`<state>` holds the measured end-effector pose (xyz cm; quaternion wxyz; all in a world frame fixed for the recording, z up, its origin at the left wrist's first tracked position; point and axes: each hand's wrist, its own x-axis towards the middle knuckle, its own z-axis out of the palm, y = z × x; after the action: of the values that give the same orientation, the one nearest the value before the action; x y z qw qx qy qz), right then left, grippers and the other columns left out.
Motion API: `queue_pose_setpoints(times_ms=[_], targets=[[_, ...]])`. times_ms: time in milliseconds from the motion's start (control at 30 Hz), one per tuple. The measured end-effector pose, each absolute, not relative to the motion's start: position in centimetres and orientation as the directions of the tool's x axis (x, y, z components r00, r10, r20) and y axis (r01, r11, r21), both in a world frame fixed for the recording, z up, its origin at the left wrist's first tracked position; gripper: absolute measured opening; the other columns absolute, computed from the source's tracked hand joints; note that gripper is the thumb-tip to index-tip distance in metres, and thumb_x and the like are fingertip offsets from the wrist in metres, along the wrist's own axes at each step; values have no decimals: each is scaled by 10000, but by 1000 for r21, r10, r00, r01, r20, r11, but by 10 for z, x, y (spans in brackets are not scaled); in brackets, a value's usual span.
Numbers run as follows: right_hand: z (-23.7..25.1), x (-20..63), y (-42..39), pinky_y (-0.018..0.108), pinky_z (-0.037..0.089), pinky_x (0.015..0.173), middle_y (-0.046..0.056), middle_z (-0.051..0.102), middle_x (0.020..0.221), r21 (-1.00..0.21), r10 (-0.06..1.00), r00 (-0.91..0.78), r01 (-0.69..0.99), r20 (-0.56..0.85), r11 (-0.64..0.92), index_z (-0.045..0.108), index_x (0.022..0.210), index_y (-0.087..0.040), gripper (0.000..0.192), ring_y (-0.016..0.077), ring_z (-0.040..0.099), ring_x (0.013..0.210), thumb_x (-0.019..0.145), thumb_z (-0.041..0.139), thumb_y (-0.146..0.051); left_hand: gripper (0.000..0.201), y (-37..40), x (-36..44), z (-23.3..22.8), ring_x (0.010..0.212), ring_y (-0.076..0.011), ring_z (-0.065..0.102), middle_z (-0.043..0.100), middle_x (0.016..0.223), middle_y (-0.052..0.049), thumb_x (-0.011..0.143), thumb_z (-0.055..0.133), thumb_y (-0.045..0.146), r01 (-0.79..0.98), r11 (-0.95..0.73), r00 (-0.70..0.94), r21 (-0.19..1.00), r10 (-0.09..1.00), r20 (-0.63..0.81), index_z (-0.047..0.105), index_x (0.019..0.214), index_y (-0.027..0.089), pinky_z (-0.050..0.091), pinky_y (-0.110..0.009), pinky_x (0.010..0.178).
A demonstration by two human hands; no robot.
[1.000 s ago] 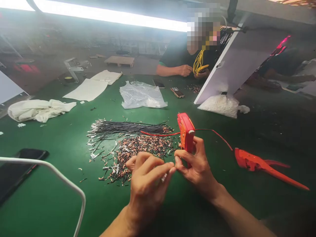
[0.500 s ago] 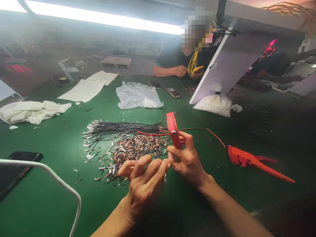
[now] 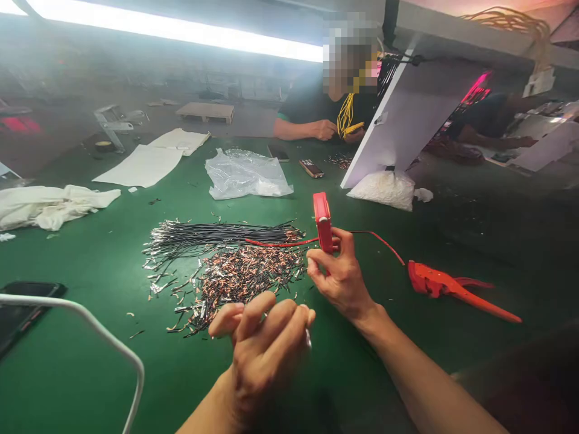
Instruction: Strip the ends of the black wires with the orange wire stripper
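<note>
My right hand (image 3: 341, 277) is closed round a narrow red block-shaped tool (image 3: 322, 223), held upright; the fingers hide its lower end, so its kind is unclear. My left hand (image 3: 269, 337) is curled with thumb and index finger pinched together, and a small silvery piece (image 3: 308, 337) pokes out below them. Beyond the hands lies a heap of short black wire offcuts with copper ends (image 3: 244, 271). Behind it stretches a bundle of long black wires with silvery ends (image 3: 226, 235). A thin red strand (image 3: 280, 243) runs across the bundle, passing behind the red tool.
Red pliers (image 3: 438, 283) rest at the right. On the left are a dark phone (image 3: 27, 301), a white cable (image 3: 113, 343) and white cloth (image 3: 58, 202). Farther back are a plastic bag (image 3: 246, 175), a slanted white panel (image 3: 398, 114) and a co-worker's hands (image 3: 323, 129) with yellow wires.
My hands have come apart: the left one dropped slightly, keeping the silvery piece, while the right one raised the red tool a little. The whole view has shifted slightly.
</note>
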<state>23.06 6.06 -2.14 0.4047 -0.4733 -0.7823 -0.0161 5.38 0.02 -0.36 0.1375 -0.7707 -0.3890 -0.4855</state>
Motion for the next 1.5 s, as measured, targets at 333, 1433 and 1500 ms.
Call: queue_pose_setpoints(times_ms=[333, 1433, 1500], targets=[[-19, 227, 56, 486, 497, 922, 83, 342, 1253, -412, 745, -225, 716, 628, 563, 715, 988, -237, 138, 241, 531, 1036, 893, 627, -189, 105, 16, 47, -2, 780, -177, 524, 668, 724, 10, 821, 681, 145, 662, -544, -30, 515, 668, 744, 638, 769, 224, 322, -354, 760], [11, 203, 13, 448, 531, 820, 75, 651, 917, -599, 721, -689, -550, -69, -583, 623, 974, -152, 317, 223, 651, 849, 662, 569, -150, 143, 10, 17, 16, 830, -211, 491, 630, 844, -39, 855, 668, 272, 872, -489, 202, 11, 380, 903, 730, 971, 326, 359, -353, 767], [8, 203, 15, 429, 529, 802, 101, 654, 899, -603, 716, -696, -552, -48, -576, 638, 964, -115, 302, 222, 639, 824, 684, 565, -199, 174, 9, 16, 13, 809, -202, 506, 649, 850, -27, 848, 678, 276, 862, -506, 203, 20, 381, 902, 724, 999, 352, 364, -349, 766]])
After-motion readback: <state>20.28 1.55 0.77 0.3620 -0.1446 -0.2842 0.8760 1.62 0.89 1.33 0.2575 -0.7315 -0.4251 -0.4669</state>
